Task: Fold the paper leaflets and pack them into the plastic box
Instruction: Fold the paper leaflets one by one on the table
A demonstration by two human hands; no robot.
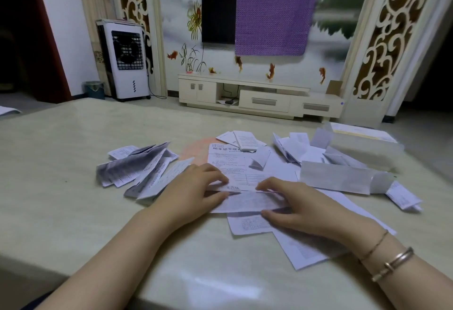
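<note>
- Both hands, left hand [196, 188] and right hand [297, 203], pinch one white printed paper leaflet [247, 201] along its fold on the pale marble worktop [73, 187].
- Folded leaflets [137, 167] lie fanned to the left; their count is unclear.
- One translucent plastic box [362, 143] sits far right; print is too blurred to read.

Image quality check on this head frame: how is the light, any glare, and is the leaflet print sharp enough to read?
Head view: dim, bluish indoor light; soft glare patch on the table near edge; wide-angle bending at the borders; large heading on the flat leaflet shows as characters, small print blurs out; left hand and right hand slightly soft on the folded strip.
</note>
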